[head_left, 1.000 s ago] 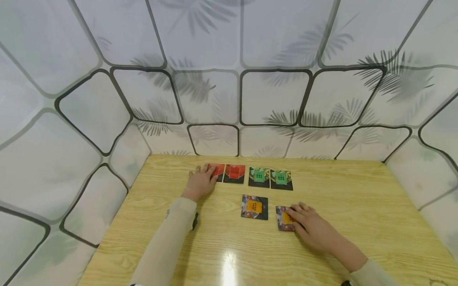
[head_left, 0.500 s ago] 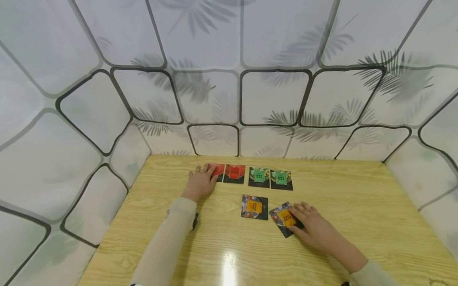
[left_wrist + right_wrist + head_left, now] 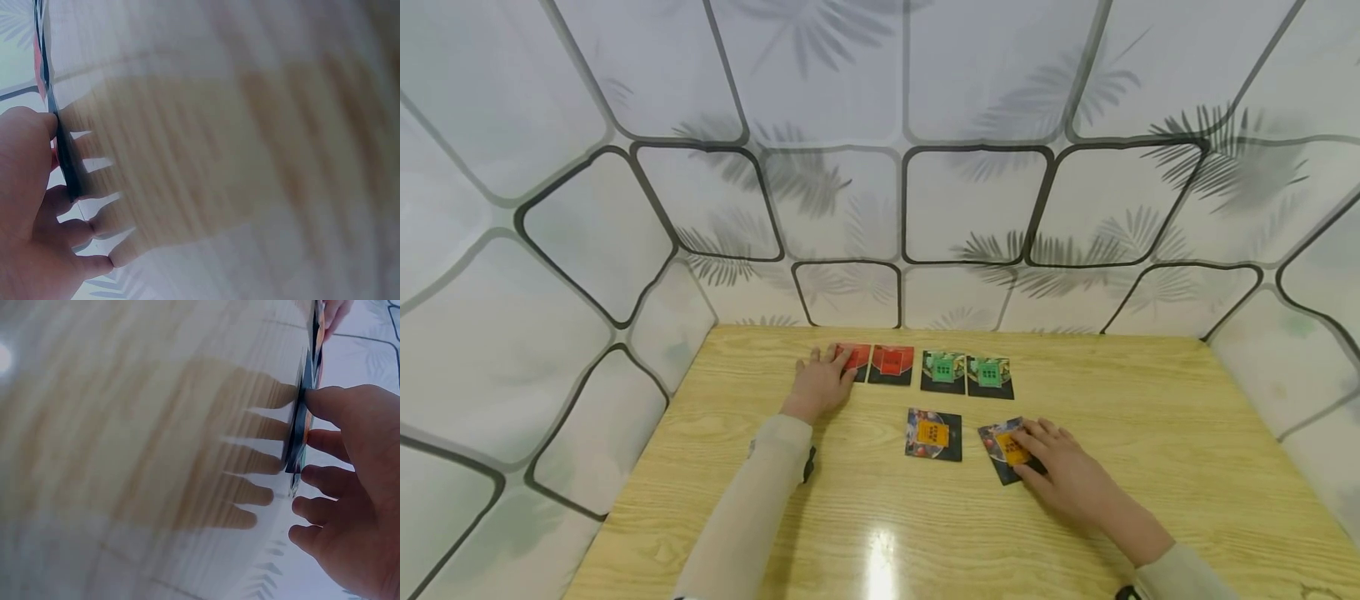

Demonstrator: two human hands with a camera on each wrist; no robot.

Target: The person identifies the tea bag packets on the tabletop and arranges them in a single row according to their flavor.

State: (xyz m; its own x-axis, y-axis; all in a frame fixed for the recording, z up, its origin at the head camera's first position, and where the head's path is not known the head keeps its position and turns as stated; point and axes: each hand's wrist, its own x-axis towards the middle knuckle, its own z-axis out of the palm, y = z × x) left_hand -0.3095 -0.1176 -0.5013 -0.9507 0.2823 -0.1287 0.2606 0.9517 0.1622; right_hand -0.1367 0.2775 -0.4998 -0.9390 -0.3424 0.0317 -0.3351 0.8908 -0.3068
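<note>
Spread flat, my left hand (image 3: 820,385) rests its fingers on the leftmost red packet (image 3: 859,358), covering its left part. A second red packet (image 3: 891,365) lies right beside it. To the right in the same row are two packets with green labels, one green packet (image 3: 943,372) and another green packet (image 3: 990,377). Nearer lies a packet with an orange label (image 3: 933,434), squared to the table. My right hand (image 3: 1063,471) touches a matching orange packet (image 3: 1006,450), which lies tilted. In the right wrist view the thumb (image 3: 328,403) and extended fingers meet that packet's face (image 3: 300,434).
All the packets lie on a light wood table (image 3: 857,517). A pale curtain (image 3: 973,200) with dark outlines and leaf prints stands along the back edge and both sides. Bright glare (image 3: 880,558) shows on the near part of the tabletop.
Under my right hand the orange packet first turned anticlockwise, then slid a little right and away and turned partly back. My left hand and the other packets have stayed put.
</note>
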